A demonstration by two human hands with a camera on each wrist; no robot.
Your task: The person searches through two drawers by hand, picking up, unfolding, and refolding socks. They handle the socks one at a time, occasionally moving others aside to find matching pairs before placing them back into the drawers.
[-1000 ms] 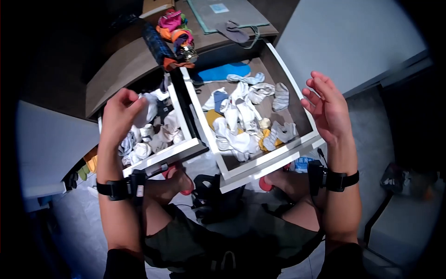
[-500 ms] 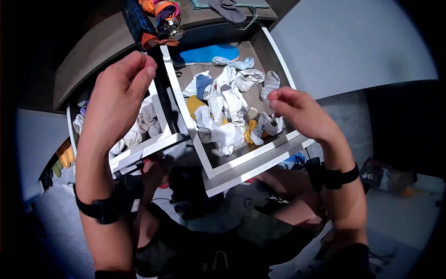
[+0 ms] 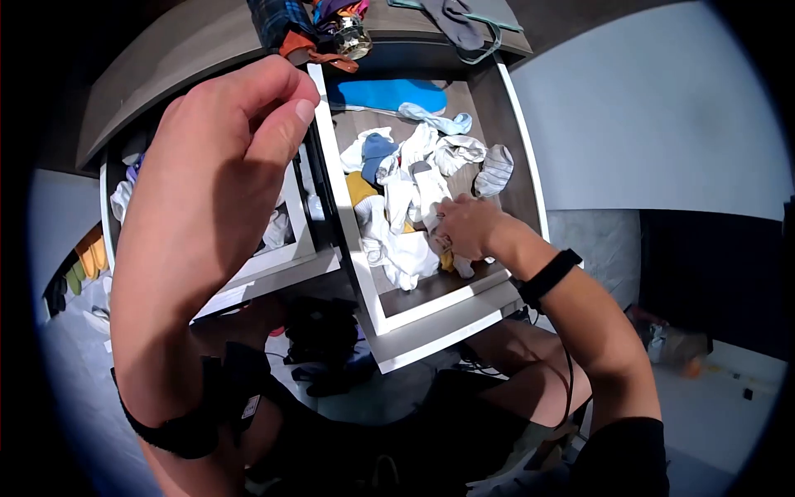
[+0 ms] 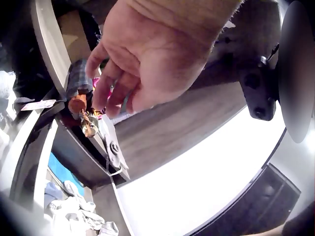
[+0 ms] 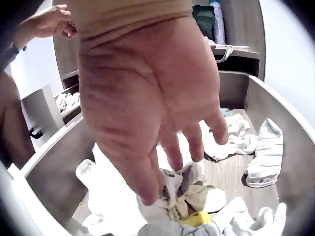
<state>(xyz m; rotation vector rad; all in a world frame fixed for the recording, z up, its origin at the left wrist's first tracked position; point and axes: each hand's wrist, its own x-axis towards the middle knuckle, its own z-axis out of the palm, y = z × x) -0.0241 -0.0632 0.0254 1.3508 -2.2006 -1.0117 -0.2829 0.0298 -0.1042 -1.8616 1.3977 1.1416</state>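
Note:
My right hand (image 3: 474, 229) reaches down into the right drawer (image 3: 451, 305), over a loose heap of socks. In the right wrist view its fingers point down, thumb and fingertips right at a white sock with grey (image 5: 185, 178). White socks (image 3: 411, 258), a blue one (image 3: 378, 157) and a mustard-yellow one (image 3: 359, 189) lie around it. A striped sock (image 3: 495, 171) rests apart by the right wall. My left hand (image 3: 219, 145) is raised over the left drawer (image 3: 286, 269), fingers loosely bent, with nothing visible in them.
A blue insole-shaped piece (image 3: 387, 95) lies at the back of the right drawer. On the cabinet top are a plaid roll (image 3: 280, 23), colourful cloth and a grey sock (image 3: 453, 21). A pale panel (image 3: 662, 116) stands to the right.
My right hand has moved from beside the right drawer inward and down to the socks. The left hand has risen closer to the head camera. The view has shifted.

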